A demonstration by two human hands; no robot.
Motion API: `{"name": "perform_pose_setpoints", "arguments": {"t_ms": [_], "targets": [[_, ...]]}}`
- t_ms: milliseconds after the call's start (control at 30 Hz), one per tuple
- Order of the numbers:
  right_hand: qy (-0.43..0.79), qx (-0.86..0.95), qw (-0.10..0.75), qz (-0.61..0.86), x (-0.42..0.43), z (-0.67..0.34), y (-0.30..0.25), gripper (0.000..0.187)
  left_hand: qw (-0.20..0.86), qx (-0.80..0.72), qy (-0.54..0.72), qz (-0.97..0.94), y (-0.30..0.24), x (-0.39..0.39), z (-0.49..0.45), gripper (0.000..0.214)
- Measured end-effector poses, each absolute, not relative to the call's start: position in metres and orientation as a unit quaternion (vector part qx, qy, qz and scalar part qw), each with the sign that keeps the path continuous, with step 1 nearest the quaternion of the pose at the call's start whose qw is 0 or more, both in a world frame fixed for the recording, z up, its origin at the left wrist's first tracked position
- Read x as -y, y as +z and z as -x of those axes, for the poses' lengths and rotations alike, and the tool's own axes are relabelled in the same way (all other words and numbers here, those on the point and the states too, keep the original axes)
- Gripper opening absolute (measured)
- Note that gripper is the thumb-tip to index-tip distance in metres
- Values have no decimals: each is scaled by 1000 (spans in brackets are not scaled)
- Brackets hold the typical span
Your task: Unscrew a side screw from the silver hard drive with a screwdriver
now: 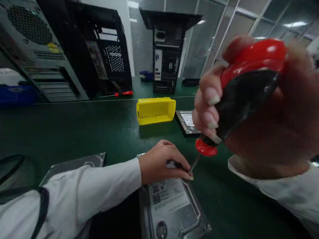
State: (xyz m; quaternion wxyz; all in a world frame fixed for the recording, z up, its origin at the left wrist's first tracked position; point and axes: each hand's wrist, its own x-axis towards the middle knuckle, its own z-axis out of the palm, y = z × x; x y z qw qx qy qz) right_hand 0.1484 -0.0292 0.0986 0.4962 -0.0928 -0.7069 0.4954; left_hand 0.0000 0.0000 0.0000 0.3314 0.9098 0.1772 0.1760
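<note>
My right hand point(269, 109) is closed around the red and black handle of a screwdriver point(246, 83), held close to the camera. Its thin shaft point(193, 165) points down to the far corner of a silver hard drive point(171, 205) lying on the green mat in front of me. My left hand point(163, 162) rests palm down on the drive's far end, fingertips right beside the screwdriver tip. What sits under those fingers is hidden.
A yellow plastic bin point(156, 110) stands behind the drive, with a second hard drive point(188, 122) to its right. A third drive point(74, 166) lies under my left sleeve. Open computer cases point(109, 49) and another red screwdriver point(123, 94) line the back of the green table point(74, 129).
</note>
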Motion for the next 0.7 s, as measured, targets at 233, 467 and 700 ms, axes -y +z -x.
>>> {"name": "perform_pose_setpoints", "arguments": {"t_ms": [233,467,700], "targets": [[532,685,489,97,28,-146,102,49,330,-172,170,-912,0,-2,1,7],[532,682,493,94,31,-148,99,50,331,-172,164,-913,-1,-3,1,6],[535,661,516,105,30,-142,99,43,326,-169,161,-916,-1,-2,3,6]]}}
